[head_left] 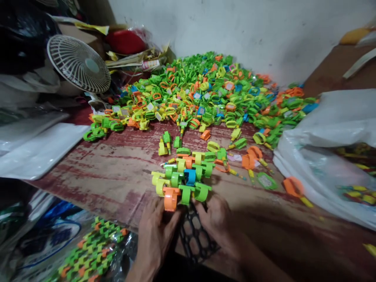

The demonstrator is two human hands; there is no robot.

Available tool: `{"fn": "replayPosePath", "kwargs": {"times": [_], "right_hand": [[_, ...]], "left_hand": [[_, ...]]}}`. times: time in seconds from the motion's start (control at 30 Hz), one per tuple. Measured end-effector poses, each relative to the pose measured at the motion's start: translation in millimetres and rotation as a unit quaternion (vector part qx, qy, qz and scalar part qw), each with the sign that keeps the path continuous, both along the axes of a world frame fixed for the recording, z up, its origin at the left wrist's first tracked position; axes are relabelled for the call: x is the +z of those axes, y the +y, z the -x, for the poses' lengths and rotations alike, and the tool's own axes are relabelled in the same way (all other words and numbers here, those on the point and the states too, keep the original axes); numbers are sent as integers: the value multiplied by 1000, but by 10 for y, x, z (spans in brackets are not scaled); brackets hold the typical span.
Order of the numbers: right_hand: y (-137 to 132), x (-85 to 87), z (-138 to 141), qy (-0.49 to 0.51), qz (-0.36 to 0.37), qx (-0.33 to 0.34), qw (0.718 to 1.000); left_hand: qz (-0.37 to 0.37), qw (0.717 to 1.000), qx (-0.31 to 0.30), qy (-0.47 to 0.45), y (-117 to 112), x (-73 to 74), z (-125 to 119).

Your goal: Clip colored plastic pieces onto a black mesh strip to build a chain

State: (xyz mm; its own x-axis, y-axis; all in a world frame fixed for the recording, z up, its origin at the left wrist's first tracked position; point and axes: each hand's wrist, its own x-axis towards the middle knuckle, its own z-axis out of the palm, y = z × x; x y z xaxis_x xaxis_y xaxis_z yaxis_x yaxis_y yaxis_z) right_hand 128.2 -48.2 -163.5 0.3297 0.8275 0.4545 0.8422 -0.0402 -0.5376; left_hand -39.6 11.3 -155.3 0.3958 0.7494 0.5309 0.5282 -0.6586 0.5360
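Observation:
A black plastic grid rack [195, 235] with open holes lies at the near edge of the table. Its far part is filled with rows of curved plastic pieces like toy watch bands, in green, yellow, blue and orange. My left hand [155, 225] is closed at the rack's left side, its fingertips beside the nearest orange piece [170, 199]. On the other side my right hand [219, 219] grips the rack, close to a green piece [202, 192]. Some fingers of both hands are hidden behind the pieces and the rack.
A large heap of similar pieces [199, 90] leans against the wall. A fan [79, 64] stands at the left. White plastic bags [329, 149] sit at the right. Loose pieces lie between heap and rack. Below the table's left edge, a clear bag holds filled rows [91, 250].

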Motion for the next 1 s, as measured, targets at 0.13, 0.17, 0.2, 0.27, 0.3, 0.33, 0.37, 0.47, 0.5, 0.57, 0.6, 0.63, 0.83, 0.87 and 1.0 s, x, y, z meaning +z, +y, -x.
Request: {"fn": "replayPosePath", "kwargs": {"times": [0.13, 0.17, 0.2, 0.27, 0.3, 0.33, 0.37, 0.47, 0.5, 0.57, 0.6, 0.63, 0.83, 0.87, 1.0], "right_hand": [[-10, 30, -12, -25, 7, 7, 1000], [-11, 37, -13, -26, 17, 5, 999], [-12, 41, -12, -24, 31, 3, 999], [-11, 42, -8, -15, 52, -1, 999], [-8, 39, -6, -10, 55, 0, 998], [-5, 37, -5, -8, 52, 3, 999], [-2, 36, -5, -9, 47, 7, 999], [6, 48, -12, -15, 27, 24, 999], [6, 55, -16, -14, 23, 31, 999], [3, 68, -19, -12, 29, 43, 999], [1, 69, -18, -14, 33, 42, 998], [0, 68, -14, -19, 33, 37, 999], [11, 31, 24, -37, -1, 28, 999], [13, 29, 26, -32, -1, 31, 999], [16, 33, 23, -11, 42, 18, 999]], "left_hand": [[-61, 997, -6, 51, -93, 443, 316], [-97, 993, -19, 69, -87, 590, 352], [-138, 987, -34, 80, -62, 734, 350], [-172, 975, -93, 103, 40, 968, 235], [-171, 970, -123, 120, 106, 1042, 137], [-169, 963, -156, 143, 172, 1086, 27], [-167, 956, -176, 162, 233, 1101, -80], [-152, 952, -178, 196, 342, 1043, -294], [-143, 954, -173, 197, 354, 1015, -322], [-124, 960, -171, 183, 359, 980, -336], [-115, 963, -172, 173, 359, 974, -335], [-107, 965, -173, 164, 361, 973, -334], [-58, 976, -169, 125, 394, 981, -355], [-53, 976, -172, 121, 394, 975, -353], [-50, 979, -164, 109, 388, 946, -338]]}}
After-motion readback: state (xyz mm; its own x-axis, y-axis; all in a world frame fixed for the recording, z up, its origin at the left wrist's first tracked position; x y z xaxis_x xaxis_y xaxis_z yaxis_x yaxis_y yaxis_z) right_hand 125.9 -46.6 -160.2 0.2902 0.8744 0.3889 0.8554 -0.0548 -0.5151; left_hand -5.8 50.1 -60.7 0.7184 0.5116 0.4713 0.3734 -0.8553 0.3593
